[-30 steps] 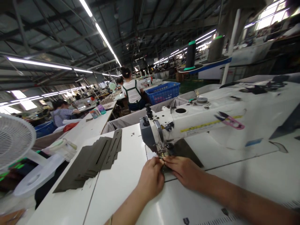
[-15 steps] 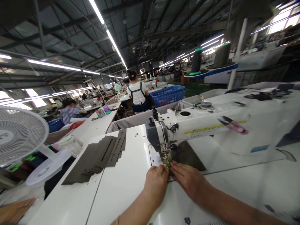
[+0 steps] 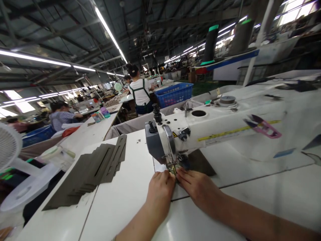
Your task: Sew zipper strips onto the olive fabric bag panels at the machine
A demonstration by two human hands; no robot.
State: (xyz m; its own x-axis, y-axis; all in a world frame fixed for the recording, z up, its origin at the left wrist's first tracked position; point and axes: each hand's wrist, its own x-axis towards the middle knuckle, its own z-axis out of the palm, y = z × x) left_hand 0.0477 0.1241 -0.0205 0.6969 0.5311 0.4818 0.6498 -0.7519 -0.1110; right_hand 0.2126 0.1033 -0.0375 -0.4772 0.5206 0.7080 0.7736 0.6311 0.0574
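Observation:
A white sewing machine [image 3: 170,140] stands in front of me, with a dark olive-grey fabric piece [image 3: 202,162] lying flat under its arm. My left hand [image 3: 160,189] is closed, its fingertips pinched at the near edge of the piece, just left of the presser foot [image 3: 172,167]. Close beside it, my right hand [image 3: 199,185] has its fingers together, gripping the same edge on the right of the foot. Both sets of fingertips are nearly touching, and they hide most of that edge.
On the white table [image 3: 120,207] to the left lies a fanned stack of grey-green cut panels [image 3: 82,174]. A white fan [image 3: 10,150] stands beyond it. Pink-handled thread snips [image 3: 265,127] rest on the machine arm. A blue crate [image 3: 174,95] and a seated person [image 3: 140,92] are farther back.
The view has shifted, so the stack and fan sit farther left. Both hands stay at the presser foot, and the fabric piece shows a little less. My right fingers look more bent.

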